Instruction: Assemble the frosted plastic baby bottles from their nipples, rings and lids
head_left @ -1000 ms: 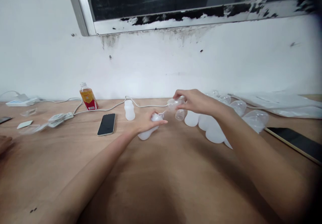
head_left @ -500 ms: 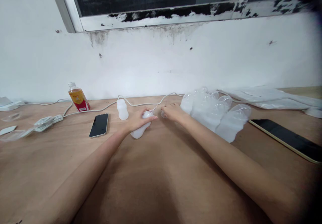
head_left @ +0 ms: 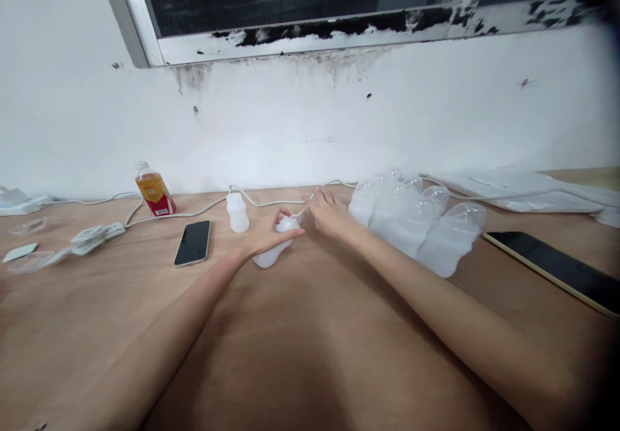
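Note:
My left hand (head_left: 271, 232) is wrapped round a squeeze bottle (head_left: 269, 256) of translucent white plastic, which lies tilted with its neck toward the right. A thin spout (head_left: 299, 214) runs up from its neck toward my right hand (head_left: 329, 212). The fingers of my right hand are pinched at the spout's far end, where a small pale tip shows above them. Upright to the left of my left hand is a second white bottle (head_left: 237, 212). Beside my right wrist lies a group of several white bottles with clear caps (head_left: 411, 214).
A phone (head_left: 192, 243) and a drink bottle (head_left: 155, 190) are on the left of the wooden table (head_left: 271, 353). White cables (head_left: 203, 209) run along the wall. At the right are a larger phone (head_left: 557, 269) and plastic bags (head_left: 513, 189). Clear plastic pieces (head_left: 31, 262) lie far left.
My right hand has lifted from the table beside the bottle's neck up to the spout's far end. My left hand keeps its hold on the bottle. The view has shifted slightly.

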Available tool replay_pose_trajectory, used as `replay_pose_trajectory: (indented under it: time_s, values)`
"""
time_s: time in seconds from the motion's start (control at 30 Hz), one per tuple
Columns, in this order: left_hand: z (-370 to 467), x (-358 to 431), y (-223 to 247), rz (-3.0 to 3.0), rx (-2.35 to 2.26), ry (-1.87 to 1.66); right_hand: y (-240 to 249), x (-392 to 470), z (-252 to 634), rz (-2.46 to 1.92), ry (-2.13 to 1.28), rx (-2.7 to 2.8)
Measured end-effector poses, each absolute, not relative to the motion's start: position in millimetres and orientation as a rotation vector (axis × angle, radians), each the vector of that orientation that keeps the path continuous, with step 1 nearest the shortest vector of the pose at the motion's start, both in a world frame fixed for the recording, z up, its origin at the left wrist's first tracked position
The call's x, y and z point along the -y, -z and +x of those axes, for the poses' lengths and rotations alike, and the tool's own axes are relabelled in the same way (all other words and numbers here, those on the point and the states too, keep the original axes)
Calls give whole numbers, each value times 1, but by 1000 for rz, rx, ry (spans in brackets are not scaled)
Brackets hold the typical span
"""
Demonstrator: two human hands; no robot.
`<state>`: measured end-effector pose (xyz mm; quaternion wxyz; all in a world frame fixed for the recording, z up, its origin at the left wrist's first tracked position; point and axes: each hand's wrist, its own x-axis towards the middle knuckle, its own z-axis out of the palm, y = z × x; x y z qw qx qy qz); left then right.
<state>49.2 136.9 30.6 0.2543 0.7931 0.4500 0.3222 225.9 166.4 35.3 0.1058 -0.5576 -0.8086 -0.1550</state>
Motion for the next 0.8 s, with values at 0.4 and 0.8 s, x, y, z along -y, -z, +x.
replay_pose_trajectory:
  time_s: [0.4,0.8]
  values:
    - [60,-126,-36,2518,-1205,-701,-72,-145,218,-1362,-1230,2350]
    - [49,-138,-30,2413,-1229,-476,-69,-143,221,-1084,-1127,2545]
